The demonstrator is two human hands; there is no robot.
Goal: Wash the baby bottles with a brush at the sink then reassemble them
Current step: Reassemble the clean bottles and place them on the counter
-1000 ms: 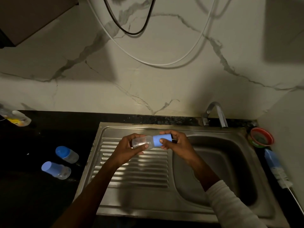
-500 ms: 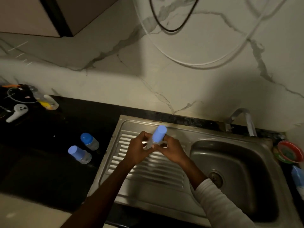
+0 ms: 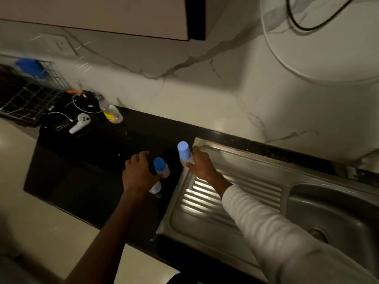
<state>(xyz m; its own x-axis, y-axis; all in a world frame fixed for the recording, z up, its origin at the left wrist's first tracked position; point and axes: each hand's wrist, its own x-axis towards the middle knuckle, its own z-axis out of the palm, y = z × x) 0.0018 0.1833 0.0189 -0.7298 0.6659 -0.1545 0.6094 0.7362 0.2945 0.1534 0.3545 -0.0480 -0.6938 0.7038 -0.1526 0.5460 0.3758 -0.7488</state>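
The right hand [image 3: 202, 166] gripped a capped bottle [image 3: 184, 153] upright at the sink's [image 3: 256, 181] left edge, apparently to stand it beside the two bottles on the dark surface [image 3: 92, 160], where the left hand [image 3: 139, 173], fingers curled, reached around a darker-capped bottle [image 3: 162, 168].

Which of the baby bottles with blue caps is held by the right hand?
The clear baby bottle with the pale blue cap, upright at the steel drainboard's left edge, is in the right hand. The darker-capped bottle stands beside the left hand on the black counter.
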